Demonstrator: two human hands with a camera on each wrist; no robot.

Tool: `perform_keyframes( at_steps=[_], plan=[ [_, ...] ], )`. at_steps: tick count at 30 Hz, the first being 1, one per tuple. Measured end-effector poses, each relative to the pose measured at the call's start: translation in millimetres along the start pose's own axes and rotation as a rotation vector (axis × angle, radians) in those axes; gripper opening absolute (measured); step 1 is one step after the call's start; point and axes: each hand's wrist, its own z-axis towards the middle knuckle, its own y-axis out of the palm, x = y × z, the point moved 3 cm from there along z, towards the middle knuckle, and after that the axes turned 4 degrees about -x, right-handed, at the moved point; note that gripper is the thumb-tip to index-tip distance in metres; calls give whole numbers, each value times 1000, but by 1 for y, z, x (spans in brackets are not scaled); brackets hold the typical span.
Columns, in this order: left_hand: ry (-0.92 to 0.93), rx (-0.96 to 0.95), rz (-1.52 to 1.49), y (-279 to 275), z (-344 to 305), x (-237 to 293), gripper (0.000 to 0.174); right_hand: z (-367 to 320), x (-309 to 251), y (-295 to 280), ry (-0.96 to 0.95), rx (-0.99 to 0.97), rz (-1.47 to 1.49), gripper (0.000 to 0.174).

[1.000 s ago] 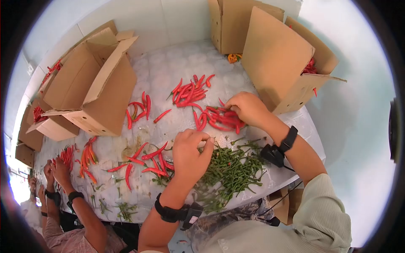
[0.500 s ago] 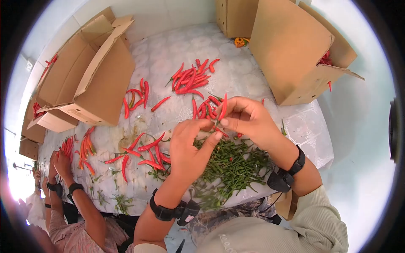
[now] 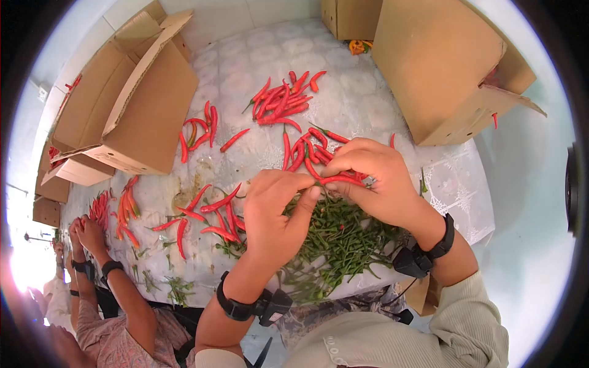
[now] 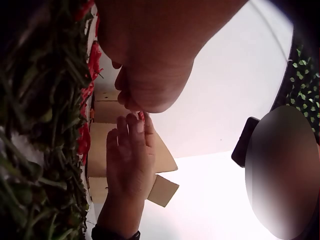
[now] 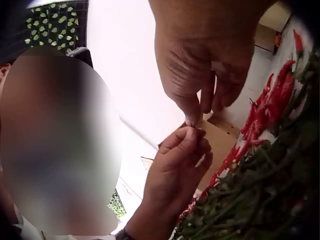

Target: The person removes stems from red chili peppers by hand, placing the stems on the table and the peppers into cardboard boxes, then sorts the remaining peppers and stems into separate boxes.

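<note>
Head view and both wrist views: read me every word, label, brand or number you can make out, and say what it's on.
No text reads clearly in any view.
Pale lettering on the shirt: too small and blurred to read.
White label on the left-wrist device: too small to read.
Cardboard boxes: no readable print on the sides in view.

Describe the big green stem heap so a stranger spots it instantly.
On the pale table, find the left hand and right hand at centre. Between their wrists lies the stem heap: green, unlike the red chillies beyond, and larger than the green clump farther left.
</note>
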Motion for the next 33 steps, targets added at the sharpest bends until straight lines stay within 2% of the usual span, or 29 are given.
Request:
perform_keyframes(
  at_steps=[2, 8, 17, 20, 23, 26, 29, 32, 33],
  plan=[
    [16, 3, -1, 2, 2, 3, 13, -3, 4, 5, -29, 5, -102, 24],
    [-40, -26, -2, 0, -1, 2, 13, -2, -1, 6, -55, 40, -122, 21],
    [-25, -81, 31, 0, 1, 3, 12, -2, -4, 9, -32, -56, -118, 18],
    [-85, -100, 16, 0, 1, 5, 12, -2, -5, 7, -54, -53, -147, 18],
    [-33, -98, -14, 0, 1, 4, 11, -2, -4, 5, -28, -114, -109, 17],
    [-9, -178, -56, -3, 3, 0, 10, -3, -1, 7, 25, -181, 1, 16],
    [-69, -257, -211, -2, 3, -3, 10, -4, 7, 5, 74, -244, 174, 14],
    [-84, -312, -358, -1, 2, -6, 9, -6, 13, 3, 248, -336, 421, 13],
    [-84, -299, -421, 1, 2, -7, 9, -6, 14, 2, 244, -343, 463, 14]
  ],
)
